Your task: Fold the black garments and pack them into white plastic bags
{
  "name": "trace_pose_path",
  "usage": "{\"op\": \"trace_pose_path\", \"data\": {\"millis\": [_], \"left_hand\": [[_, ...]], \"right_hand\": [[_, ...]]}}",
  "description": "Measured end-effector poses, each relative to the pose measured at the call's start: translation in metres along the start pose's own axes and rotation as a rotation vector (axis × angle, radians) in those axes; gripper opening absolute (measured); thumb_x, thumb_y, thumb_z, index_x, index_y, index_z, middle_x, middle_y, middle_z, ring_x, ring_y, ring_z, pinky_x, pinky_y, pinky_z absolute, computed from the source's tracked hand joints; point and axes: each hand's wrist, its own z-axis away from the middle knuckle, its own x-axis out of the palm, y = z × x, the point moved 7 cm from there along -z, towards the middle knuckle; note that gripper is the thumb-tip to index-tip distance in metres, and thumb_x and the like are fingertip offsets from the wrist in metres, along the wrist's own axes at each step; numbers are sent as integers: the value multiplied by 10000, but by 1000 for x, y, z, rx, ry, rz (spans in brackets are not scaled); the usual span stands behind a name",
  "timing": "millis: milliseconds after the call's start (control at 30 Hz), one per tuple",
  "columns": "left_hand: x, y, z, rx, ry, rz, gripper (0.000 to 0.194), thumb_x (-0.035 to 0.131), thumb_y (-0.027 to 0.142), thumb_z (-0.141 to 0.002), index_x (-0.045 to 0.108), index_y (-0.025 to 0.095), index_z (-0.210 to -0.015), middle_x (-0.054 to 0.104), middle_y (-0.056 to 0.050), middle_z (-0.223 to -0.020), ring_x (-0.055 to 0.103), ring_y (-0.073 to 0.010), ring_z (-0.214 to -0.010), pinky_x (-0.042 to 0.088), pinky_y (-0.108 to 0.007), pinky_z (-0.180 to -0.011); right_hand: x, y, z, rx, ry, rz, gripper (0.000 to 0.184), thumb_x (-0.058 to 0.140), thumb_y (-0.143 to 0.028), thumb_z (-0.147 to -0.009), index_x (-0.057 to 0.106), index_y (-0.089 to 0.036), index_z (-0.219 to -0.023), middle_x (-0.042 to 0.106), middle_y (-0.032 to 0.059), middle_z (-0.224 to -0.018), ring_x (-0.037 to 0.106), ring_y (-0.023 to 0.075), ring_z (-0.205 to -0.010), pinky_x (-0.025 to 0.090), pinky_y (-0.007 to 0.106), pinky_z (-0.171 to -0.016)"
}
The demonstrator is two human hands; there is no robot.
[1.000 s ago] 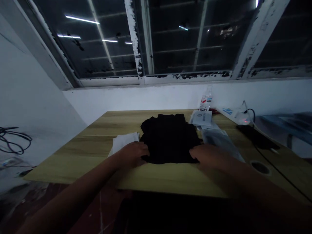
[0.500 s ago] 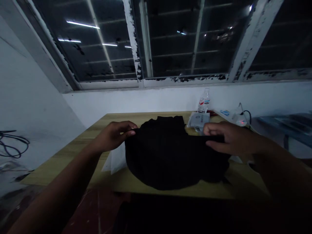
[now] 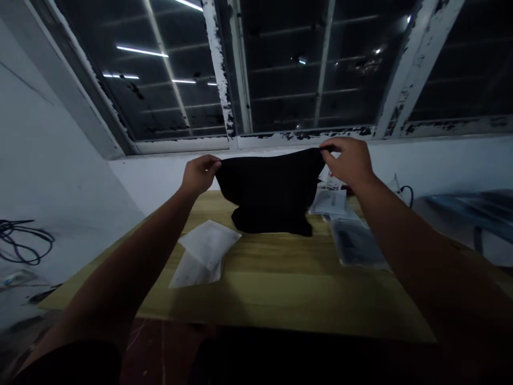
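One coil of black cable [image 3: 24, 240] is lying at far left near the wall, and the surface under it is too dim to make out. The left hand [image 3: 199, 174] is pinching one upper corner of a black garment [image 3: 268, 187], its grip clamped between thumb and fingers, while the right hand [image 3: 347, 160] is clamping the opposite corner the same way. Between them, the garment is sagging in a shallow arc, with its lower part bunched on the desk [image 3: 288, 299]. The cloth is so dark that its folds, seams and exact kind are hard to read. A flat white plastic packet [image 3: 202, 254] is lying on the desk, apart from the garment. Behind everything, a window with a peeling white frame [image 3: 218, 69] is showing only dark glass and reflected lights. Further right, a printed leaflet [image 3: 331, 202] is resting just beyond a clear bag with dark contents [image 3: 356, 246]. A plastic bottle [image 3: 332, 182] is standing mostly hidden behind the right hand. At far right, a blurred bluish object [image 3: 468, 206] is too smeared to identify.
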Motion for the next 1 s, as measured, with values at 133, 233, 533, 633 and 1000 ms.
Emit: {"op": "trace_pose_path", "data": {"millis": [133, 233, 533, 633, 1000], "left_hand": [[16, -11, 10, 87, -10, 41, 329, 590, 425, -922, 736, 158, -1049, 776, -91, -1075, 712, -200, -1000, 541, -304, -955], [56, -35, 56, 102, -309, 104, 398, 590, 516, -908, 748, 163, -999, 785, -122, -1092, 720, -227, -1035, 550, -350, -987], [67, -50, 166, 102, -636, 20, 442, 557, 567, -943, 750, 206, -1109, 771, -116, -1170, 726, -247, -1064, 554, -398, -986], [52, -44, 192, -7, -679, -131, 477, 629, 618, -880, 767, 230, -1120, 792, -106, -1105, 746, -286, -983, 580, -387, -882], [5, -31, 192, 14, -524, -196, 314, 550, 393, -894, 802, 237, -999, 809, -87, -1063, 756, -273, -929, 584, -372, -888]], "right_hand": [[22, 9, 13, 7, -52, -95, 254, 600, -272, -863, 774, -207, -1036, 775, 68, -1082, 697, 261, -1042, 532, 405, -947], [61, 18, 62, 15, -448, -139, 208, 622, -238, -851, 771, -220, -997, 773, 61, -1082, 697, 239, -1036, 526, 387, -972], [100, 19, 163, -174, -1080, -102, 294, 631, -372, -918, 767, -207, -1119, 741, 107, -1180, 688, 241, -1063, 495, 345, -946], [101, 22, 161, -121, -1037, -25, 265, 645, -362, -897, 769, -237, -1094, 752, 89, -1166, 692, 241, -1023, 497, 335, -883], [87, 59, 148, 36, -764, 383, 302, 513, -273, -957, 763, -184, -1102, 760, 124, -1151, 661, 255, -1070, 463, 345, -920]]}}
